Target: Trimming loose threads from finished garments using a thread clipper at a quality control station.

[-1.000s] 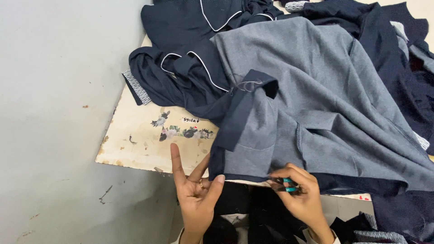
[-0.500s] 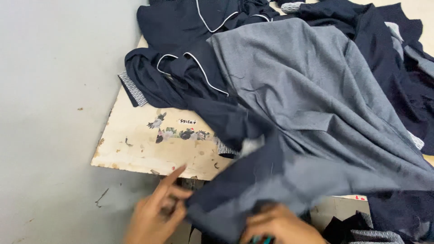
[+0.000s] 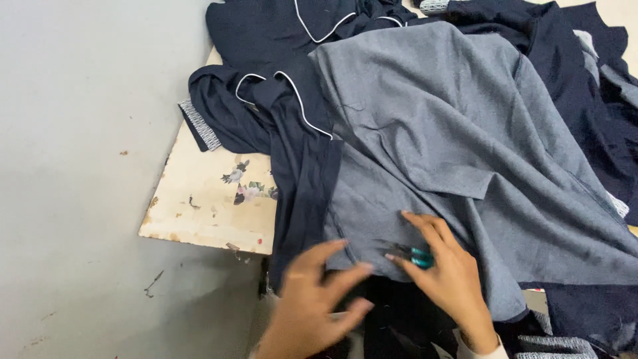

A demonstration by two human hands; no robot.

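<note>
A grey-blue garment (image 3: 438, 126) with a dark navy band (image 3: 302, 193) down its left edge lies spread over the table. My right hand (image 3: 442, 272) rests on its near hem, fingers closed around a small teal tool (image 3: 421, 258). My left hand (image 3: 319, 306) hovers blurred just below the hem, fingers spread, holding nothing, close to the navy band's lower end.
Several dark navy garments with white piping (image 3: 292, 80) are piled behind and to the right. The worn cream tabletop with a flower print (image 3: 206, 199) ends at its left and near edges. Grey floor (image 3: 73, 166) lies to the left. More dark cloth (image 3: 399, 332) hangs below the table edge.
The garment has been turned and laid flat, its navy band now running down the left side. Both hands have let go of the edge they pinched; the right now presses on the hem.
</note>
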